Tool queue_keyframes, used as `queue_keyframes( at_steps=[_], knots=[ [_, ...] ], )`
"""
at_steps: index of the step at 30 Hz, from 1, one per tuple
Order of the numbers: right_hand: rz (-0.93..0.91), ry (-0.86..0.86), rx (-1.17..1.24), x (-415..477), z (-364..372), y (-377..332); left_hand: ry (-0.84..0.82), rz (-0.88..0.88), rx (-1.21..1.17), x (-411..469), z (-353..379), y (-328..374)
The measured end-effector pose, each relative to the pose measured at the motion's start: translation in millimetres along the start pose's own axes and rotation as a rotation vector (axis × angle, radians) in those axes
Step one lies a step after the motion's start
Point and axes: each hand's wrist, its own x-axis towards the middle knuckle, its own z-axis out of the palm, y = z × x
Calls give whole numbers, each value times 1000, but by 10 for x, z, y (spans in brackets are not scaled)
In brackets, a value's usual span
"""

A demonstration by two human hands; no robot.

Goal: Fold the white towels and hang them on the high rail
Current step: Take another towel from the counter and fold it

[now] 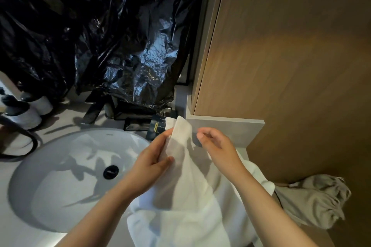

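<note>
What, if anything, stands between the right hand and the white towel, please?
Nothing visible does: the right hand is just beside the white towel, which the left hand pinches, only a gap between. The high rail is out of view.

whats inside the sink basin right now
Only the black drain plug and shadows show in the sink. Its near right side is covered by the left hand and the white towel.
</note>
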Motion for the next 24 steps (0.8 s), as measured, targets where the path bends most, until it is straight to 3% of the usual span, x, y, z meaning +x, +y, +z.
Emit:
queue_keyframes(
  at_steps=[6,10,13,17,21,24],
  knots=[
    [-43,-77,140,40,-99,-103,-34,135,65,-110,-2,224],
    [-58,-136,104,55,-237,-135,-38,187,178,-141,56,355],
    [-116,-148,79,37,-344,-143,56,258,274,-129,119,435],
    [-189,-111,64,-42,-436,-177,177,174,191,-78,205,465],
    [-203,-93,95,-155,-525,-221,168,175,187,-81,296,516],
    [-218,12,172,-244,-513,-231,189,167,179,-96,379,565]
  ],
)
